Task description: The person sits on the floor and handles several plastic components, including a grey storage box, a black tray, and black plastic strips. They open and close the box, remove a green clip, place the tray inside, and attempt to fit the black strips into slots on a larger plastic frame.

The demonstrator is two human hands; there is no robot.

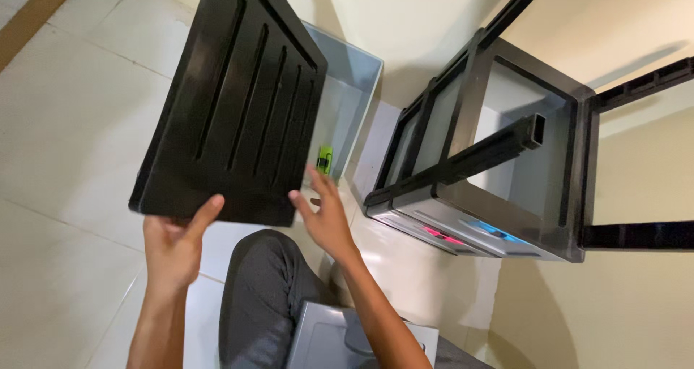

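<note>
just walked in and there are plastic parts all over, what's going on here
A person sitting on the tiled floor holds up a black slotted panel. The left hand grips its lower edge; the right hand is open beside it, not clearly touching. To the right a black drawer frame lies tipped on its side, with a grey drawer behind the panel.

Warm, even light is cast from above; soft shadows are thrown on the wall point(434, 22) toward two o'clock.

Matt black plastic panel point(231, 101); glossy floor tiles point(65, 123).
</note>
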